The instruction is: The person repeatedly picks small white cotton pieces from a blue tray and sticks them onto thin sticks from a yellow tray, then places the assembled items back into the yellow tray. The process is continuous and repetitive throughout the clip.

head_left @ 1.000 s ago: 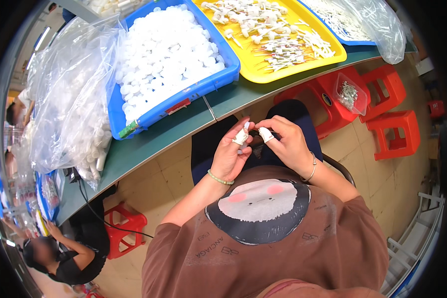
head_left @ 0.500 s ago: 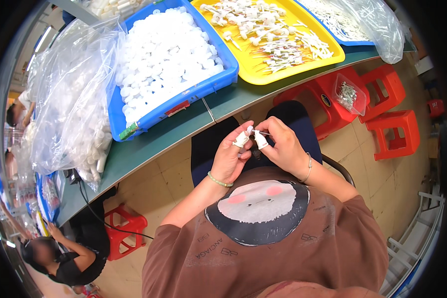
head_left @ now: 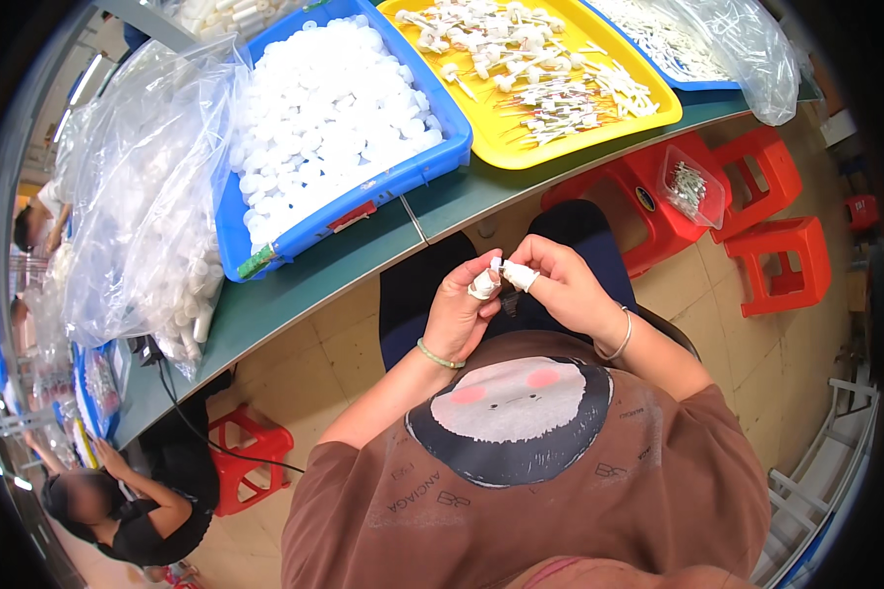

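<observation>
In front of my chest my two hands meet fingertip to fingertip. My left hand (head_left: 458, 312) pinches a small white plastic piece (head_left: 497, 263) between thumb and fingers. My right hand (head_left: 568, 287) is closed, its thumb and index fingertips pressed up to that piece; whatever it grips is covered by the fingers. White wrapping covers both thumbs. Beyond the hands, on the table, a yellow tray (head_left: 526, 154) carries thin white stick-like parts, some with round white caps and reddish wires. Left of it a blue bin (head_left: 363, 199) is heaped with small white plastic pieces (head_left: 329, 108).
Clear plastic bags (head_left: 147, 187) of white tubes cover the table's left end. A red stool (head_left: 614, 211) at the right bears a clear box (head_left: 692, 187) of small parts; more red stools (head_left: 781, 265) stand beyond. A co-worker (head_left: 133, 496) sits lower left beside a black cable (head_left: 192, 429).
My right hand has turned and closed in on the left fingertips. A thin stick that showed between its fingers is now hidden. The left hand has barely shifted.
</observation>
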A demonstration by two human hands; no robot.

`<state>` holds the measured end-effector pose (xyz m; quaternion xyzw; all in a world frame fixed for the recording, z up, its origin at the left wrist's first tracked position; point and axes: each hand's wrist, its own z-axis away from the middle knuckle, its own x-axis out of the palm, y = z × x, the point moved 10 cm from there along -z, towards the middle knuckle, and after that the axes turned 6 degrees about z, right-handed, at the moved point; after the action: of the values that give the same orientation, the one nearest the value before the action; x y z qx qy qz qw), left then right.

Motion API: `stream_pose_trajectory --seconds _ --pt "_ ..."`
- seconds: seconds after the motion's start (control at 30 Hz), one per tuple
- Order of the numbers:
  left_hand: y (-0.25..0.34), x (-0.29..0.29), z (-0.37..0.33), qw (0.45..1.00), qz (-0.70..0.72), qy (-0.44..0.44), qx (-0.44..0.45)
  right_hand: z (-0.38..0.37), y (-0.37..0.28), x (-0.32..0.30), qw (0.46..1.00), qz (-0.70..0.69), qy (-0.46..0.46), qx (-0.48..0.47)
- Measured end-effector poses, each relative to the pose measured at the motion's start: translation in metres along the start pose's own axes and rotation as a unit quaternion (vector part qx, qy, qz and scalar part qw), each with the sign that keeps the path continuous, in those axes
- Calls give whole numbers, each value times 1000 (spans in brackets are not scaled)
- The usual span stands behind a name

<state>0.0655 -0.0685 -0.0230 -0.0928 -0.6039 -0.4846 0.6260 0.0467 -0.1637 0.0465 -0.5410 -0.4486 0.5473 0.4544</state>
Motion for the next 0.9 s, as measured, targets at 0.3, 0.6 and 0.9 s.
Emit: stream_pose_trajectory --seconds 0.3,0.6,0.9 --pt "0 5 2 996 -89 22 -17 15 -54 8 903 349 67 -240" --pt "9 24 6 998 -39 -42 7 -37 -147 -192 785 508 292 -198" --pt "22 27 7 998 -15 -55 33 -100 -104 -213 782 600 166 -3"
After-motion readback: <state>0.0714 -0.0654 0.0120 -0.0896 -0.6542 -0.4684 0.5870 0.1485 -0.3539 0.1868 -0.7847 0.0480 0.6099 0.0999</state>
